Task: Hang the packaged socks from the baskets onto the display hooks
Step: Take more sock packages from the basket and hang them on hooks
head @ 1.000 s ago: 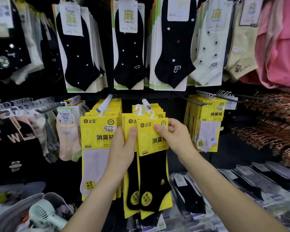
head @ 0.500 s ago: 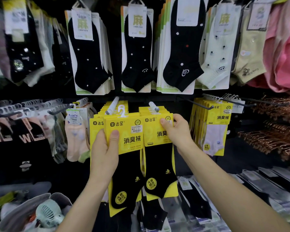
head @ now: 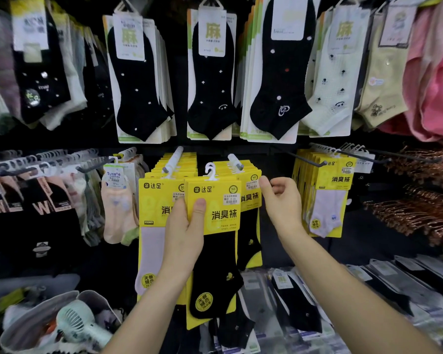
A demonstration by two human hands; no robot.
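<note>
- L hand: gripping held sock pack; thumb on yellow card front, fingers behind.
- Held sock pack: upright, centre, in front of hung rows. White hanger tab between left hook and right hook, on neither.
- R hand: fingers curled, just beside right edge of hung pack on right hook. Pinch vs. no contact: cannot tell.
- Basket: near left, w/ pale green fan inside.
</note>
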